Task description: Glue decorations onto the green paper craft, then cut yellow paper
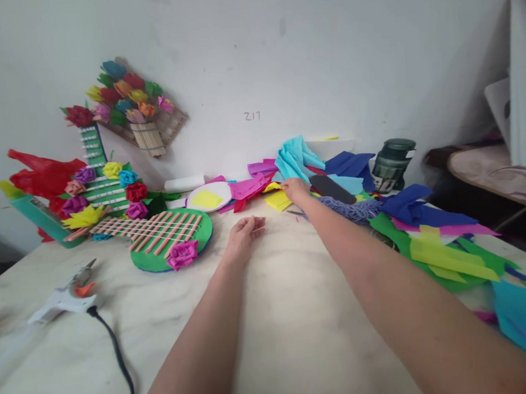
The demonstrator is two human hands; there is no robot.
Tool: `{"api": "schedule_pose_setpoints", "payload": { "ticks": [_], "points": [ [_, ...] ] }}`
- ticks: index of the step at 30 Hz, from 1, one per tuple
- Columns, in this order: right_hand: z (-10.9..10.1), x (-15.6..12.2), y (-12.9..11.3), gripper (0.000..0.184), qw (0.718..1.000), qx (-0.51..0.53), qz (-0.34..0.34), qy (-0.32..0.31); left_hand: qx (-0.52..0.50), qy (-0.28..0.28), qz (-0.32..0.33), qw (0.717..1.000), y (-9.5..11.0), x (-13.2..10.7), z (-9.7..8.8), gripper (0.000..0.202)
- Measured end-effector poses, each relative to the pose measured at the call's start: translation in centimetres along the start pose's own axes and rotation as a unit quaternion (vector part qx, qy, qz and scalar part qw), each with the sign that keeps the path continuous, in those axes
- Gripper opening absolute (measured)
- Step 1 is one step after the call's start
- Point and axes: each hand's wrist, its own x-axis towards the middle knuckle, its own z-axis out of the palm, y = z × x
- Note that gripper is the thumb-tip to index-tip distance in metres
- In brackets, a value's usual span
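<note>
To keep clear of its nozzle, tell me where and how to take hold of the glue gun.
Grip the white handle by the cord, probably with the left hand coming from the near right: the glue gun seems to lie on its side, handle toward there, nozzle pointing away.

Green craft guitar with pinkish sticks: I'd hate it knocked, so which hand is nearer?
Left. The left hand is just right of the green craft guitar, not touching it; the right hand is farther right, by the yellow paper.
</note>
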Motion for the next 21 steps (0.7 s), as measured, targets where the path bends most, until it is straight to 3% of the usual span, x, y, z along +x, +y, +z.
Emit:
{"api": "schedule_pose_setpoints", "payload": {
  "ticks": [5, 11, 17, 21],
  "points": [
    [-0.3, 0.3, 0.3, 0.026, 0.998, 0.049, 0.033, -0.016, -0.013, -0.001, 0.001, 1.000, 0.0, -0.1, 0.0, 0.028],
    [0.2, -1.0, 0.1, 0.025, 0.996, -0.053, -0.064, 0.028, -0.010, 0.000, 0.003, 1.000, 0.0, 0.0, 0.0, 0.030],
    [-0.8, -1.9, 0.2, 0.023, 0.972, -0.144, -0.160, -0.090, -0.001, 0.002, 0.007, 1.000, -0.2, 0.1, -0.1, 0.033],
    [-0.8, -2.3, 0.2, 0.028, 0.951, -0.197, -0.215, -0.103, 0.002, 0.002, 0.010, 1.000, -0.2, 0.1, 0.0, 0.032]
  ]
}}
